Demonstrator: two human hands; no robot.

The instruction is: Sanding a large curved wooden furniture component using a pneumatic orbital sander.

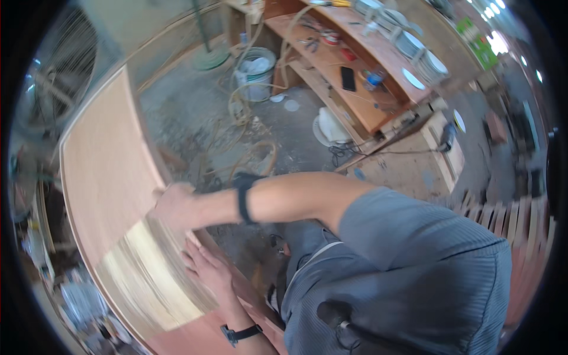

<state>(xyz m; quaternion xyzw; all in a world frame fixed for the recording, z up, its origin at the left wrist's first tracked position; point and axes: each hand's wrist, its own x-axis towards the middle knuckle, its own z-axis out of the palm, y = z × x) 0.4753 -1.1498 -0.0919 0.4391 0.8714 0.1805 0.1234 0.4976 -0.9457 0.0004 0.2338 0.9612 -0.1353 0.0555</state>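
Observation:
A long wooden panel (106, 165) with a raised rim reaches from the upper left to the lower edge. Across it lies a pale section with dark streaks (154, 278), between smoother pinkish-tan areas. My left hand (207, 269), a watch on its wrist, rests with fingers stretched over the near edge of this pale section. Farther up that edge is my right hand (174, 207), below a dark wristband. Motion smears its fingers, and whether anything is in them cannot be made out.
Behind stands a wooden workbench (378, 106) with a phone (348, 78) and small tools on its shelf. A white bucket (255, 74) and a looping hose (260, 157) are on the floor. A large fan (56, 71) stands at left; stacked wood strips (515, 231) are at right.

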